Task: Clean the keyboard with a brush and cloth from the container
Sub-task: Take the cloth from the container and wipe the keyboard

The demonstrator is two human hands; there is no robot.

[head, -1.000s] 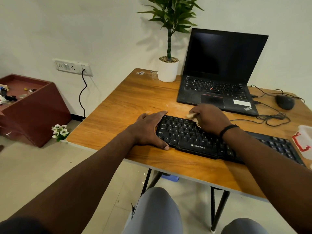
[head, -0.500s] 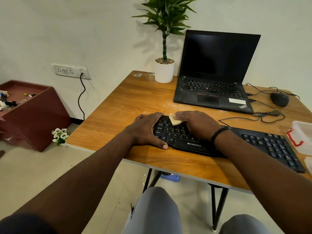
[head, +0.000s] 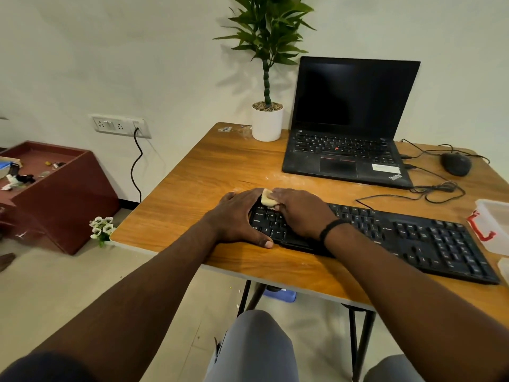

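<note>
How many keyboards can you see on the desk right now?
2: the black external keyboard along the near edge under both hands, and the laptop keyboard built into its base at the back. None seem hidden.

Room with a wooden desk against a pale wall

A wooden table [head: 220, 172] on black metal legs stands against a plain off-white wall [head: 110, 51]. A white socket panel [head: 119, 126] on the wall has a black cord plugged in, hanging down. The floor [head: 41, 293] is beige tile. A dark red cabinet [head: 63, 194] sits at left
</note>
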